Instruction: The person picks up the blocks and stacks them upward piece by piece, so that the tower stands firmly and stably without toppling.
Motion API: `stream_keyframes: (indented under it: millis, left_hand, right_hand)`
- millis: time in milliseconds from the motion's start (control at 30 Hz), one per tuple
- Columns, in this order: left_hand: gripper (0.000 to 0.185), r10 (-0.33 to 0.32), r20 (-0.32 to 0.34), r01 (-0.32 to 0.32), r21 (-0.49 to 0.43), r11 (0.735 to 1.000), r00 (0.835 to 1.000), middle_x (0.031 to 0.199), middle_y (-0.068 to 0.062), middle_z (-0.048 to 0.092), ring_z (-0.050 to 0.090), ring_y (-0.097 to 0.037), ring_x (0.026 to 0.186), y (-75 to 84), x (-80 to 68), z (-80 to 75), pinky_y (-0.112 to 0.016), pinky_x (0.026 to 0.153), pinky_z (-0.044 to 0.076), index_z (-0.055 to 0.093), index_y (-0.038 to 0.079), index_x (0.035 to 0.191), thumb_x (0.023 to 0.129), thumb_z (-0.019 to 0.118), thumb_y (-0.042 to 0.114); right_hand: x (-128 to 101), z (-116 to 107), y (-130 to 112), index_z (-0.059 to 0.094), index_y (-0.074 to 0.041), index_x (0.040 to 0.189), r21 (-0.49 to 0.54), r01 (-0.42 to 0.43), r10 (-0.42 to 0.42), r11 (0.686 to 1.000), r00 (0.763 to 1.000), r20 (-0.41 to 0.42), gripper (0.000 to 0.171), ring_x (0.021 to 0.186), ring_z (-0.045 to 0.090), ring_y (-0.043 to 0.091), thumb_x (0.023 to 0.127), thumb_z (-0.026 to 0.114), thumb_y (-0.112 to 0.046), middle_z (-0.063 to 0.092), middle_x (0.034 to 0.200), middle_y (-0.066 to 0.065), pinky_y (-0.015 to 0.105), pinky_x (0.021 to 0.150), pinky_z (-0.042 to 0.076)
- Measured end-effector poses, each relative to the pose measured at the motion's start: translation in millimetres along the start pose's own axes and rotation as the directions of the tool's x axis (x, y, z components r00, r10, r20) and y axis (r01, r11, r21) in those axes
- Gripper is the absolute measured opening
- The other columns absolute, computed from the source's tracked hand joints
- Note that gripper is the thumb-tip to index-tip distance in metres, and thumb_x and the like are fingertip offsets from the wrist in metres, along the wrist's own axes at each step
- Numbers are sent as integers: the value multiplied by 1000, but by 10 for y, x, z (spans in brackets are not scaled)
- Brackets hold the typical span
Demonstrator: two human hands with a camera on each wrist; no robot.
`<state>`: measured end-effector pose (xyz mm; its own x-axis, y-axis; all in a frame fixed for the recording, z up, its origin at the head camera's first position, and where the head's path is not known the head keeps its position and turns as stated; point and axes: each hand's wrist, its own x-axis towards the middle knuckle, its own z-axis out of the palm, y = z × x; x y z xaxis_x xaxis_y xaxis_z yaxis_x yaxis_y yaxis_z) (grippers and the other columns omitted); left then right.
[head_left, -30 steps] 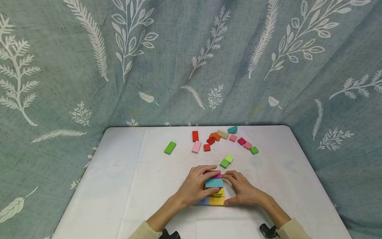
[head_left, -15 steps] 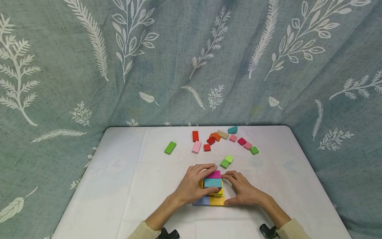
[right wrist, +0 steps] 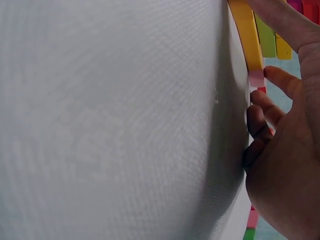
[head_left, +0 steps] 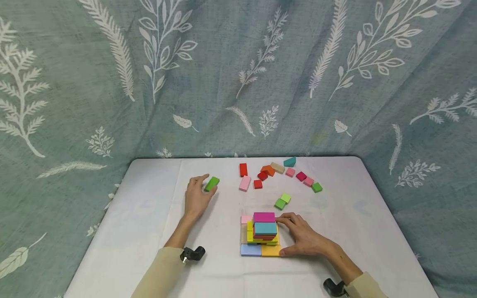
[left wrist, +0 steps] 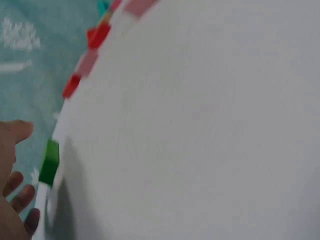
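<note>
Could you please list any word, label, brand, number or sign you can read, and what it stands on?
None can be read.
The stacked blocks and the green block by the left hand show plain colours; the cloth backdrop bears only leaf patterns.
Any marking on the black wrist cameras would be too small to read.

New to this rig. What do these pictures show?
No robot, just a person's bare hands: left hand and right hand. The head view comes from a camera worn on the head, looking forward and down; each wrist view from that wrist. On the white table stands a stack of coloured blocks, with loose blocks beyond it. The left hand is spread around an oblong green block; contact unclear. The right hand is at the stack's right side, thumb by the yellow base piece. Neither hand visibly grips anything.
</note>
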<state>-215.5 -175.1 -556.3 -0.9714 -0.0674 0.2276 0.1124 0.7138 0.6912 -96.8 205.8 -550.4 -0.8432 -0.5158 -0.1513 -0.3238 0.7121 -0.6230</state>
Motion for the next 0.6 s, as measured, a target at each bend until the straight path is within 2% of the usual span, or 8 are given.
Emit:
stream_keyframes:
  millis: [100, 200, 400, 600]
  left_hand:
    - [70, -44, 53, 41, 64, 997, 998, 133, -19, 52, 51, -36, 119, -146, 91, -20, -54, 99, 41, 51, 6, 145, 90, 75, 40]
    - [67, -46, 74, 39, 87, 995, 996, 122, -20, 60, 54, -36, 112, -200, 132, -18, -53, 97, 41, 55, 0, 141, 90, 76, 37]
    - [45, -44, 53, 42, 51, 998, 998, 105, -15, 66, 61, -29, 95, -206, 135, -22, -45, 86, 46, 69, 2, 124, 89, 78, 28]
    - [41, -23, 32, 22, 26, 999, 999, 102, -10, 66, 62, -23, 89, -140, 54, -29, -40, 78, 50, 73, 7, 121, 87, 79, 30]
  right_hand:
    - [4, 0, -1, 44, -30, 149, 1, -6, 6, 1000, 1000, 3, 94, 133, 36, 28, 70, 84, -62, 38, 146, 0, 61, 110, 34]
    - [3, 5, -1, 45, -30, 149, 1, -9, 9, 1000, 1000, 1, 94, 133, 36, 28, 69, 84, -62, 38, 146, 0, 61, 110, 34]
    - [13, 4, 0, 44, -31, 149, -6, -10, 10, 1000, 1000, 3, 95, 134, 36, 26, 68, 84, -63, 38, 147, -1, 60, 111, 34]
    - [14, 3, 1, 44, -33, 148, -7, -30, 30, 1000, 999, 12, 95, 134, 35, 25, 68, 84, -64, 37, 147, -3, 59, 111, 35]
